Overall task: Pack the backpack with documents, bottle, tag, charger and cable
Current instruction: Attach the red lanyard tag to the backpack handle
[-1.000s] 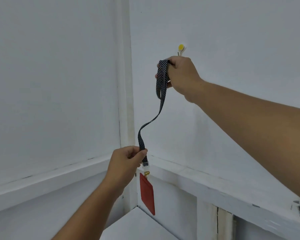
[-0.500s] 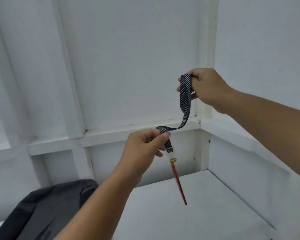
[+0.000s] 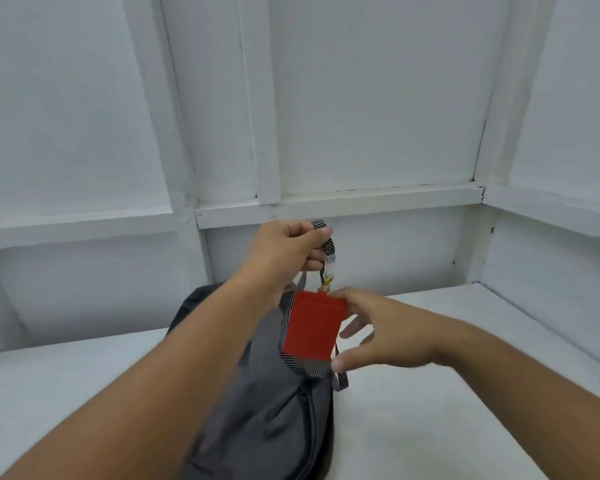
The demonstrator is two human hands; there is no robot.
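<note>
My left hand [image 3: 284,258] pinches the striped strap [image 3: 329,244] so the red tag [image 3: 312,327] hangs below it. My right hand [image 3: 378,330], fingers spread, steadies it over the backpack [image 3: 274,420].

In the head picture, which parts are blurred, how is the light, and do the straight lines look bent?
Head view: the left forearm and right hand are smeared by motion; the red rectangular tag on its striped lanyard is soft-edged. Head view: light is even, without glare or hard shadows. Head view: the white wall battens splay outward, a wide-angle distortion.
</note>
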